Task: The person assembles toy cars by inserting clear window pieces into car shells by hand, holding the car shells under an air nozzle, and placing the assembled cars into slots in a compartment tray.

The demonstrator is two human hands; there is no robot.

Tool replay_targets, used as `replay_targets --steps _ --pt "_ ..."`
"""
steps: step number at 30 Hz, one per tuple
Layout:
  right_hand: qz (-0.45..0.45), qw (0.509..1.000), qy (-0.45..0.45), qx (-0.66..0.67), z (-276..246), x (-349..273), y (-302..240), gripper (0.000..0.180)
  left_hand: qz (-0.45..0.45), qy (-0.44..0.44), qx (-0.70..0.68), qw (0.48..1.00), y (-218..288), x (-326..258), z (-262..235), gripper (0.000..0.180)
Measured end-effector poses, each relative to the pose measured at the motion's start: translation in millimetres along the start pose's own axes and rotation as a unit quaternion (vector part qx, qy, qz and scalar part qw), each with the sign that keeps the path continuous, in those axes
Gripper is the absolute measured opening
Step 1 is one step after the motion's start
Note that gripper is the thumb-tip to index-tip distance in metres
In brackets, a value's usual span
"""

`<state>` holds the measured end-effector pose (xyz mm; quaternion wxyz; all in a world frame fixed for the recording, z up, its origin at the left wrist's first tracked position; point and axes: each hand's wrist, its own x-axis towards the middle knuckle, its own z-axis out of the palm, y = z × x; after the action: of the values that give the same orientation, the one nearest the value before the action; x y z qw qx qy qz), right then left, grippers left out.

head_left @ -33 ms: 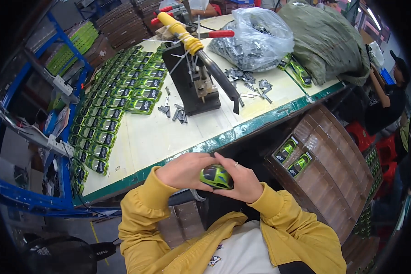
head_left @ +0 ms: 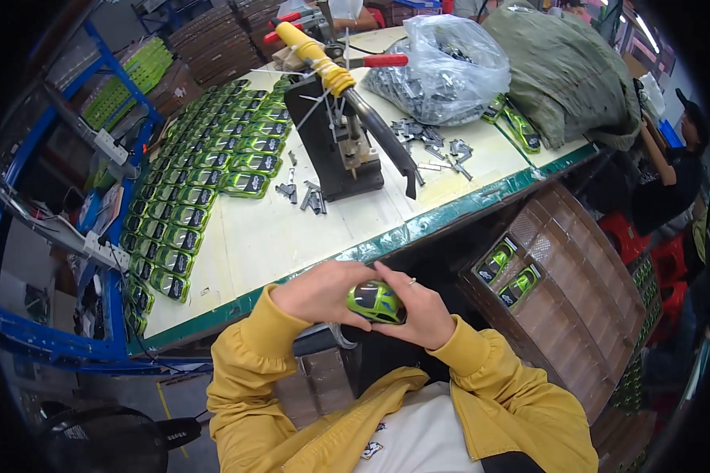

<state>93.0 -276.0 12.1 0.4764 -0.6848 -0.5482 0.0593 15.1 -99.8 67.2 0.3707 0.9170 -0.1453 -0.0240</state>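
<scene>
- Landmark: black metal lever press with yellow-wrapped handle point(head_left: 319, 142).
- Glossy green-and-black toy car point(head_left: 376, 304): on the wearer's side of the press, enclosed between bare left hand point(head_left: 323, 293) and bare right hand point(head_left: 420, 313), presumably for steadiness; undersides hidden, so pressure cannot be told.
- Left of press: close rows of green-and-black car bodies point(head_left: 244, 183), probably saving space.
- By press base: loose grey metal pieces point(head_left: 315, 201), seemingly for easy reach.
- Right of press, lower: brown ribbed plastic tray point(head_left: 564, 303).

Glossy green toy car point(head_left: 376, 303), dark-windowed, rounded roof facing up, held between both hands point(head_left: 322, 292), before the table edge
</scene>
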Motion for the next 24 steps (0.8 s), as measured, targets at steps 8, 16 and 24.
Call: replay_targets --steps 8,16,24 --pt "0.04 0.996 0.04 -0.07 0 -2 9 0.073 -0.115 0.406 0.136 0.896 -161 -16 -73 0.018" --pt "0.052 0.991 0.074 -0.101 3 4 16 0.068 -0.242 0.338 0.167 0.894 -150 -27 -57 0.013" --pt "0.038 0.992 0.078 -0.087 9 16 13 0.062 -0.16 0.373 0.032 0.913 -78 -22 -16 0.004"
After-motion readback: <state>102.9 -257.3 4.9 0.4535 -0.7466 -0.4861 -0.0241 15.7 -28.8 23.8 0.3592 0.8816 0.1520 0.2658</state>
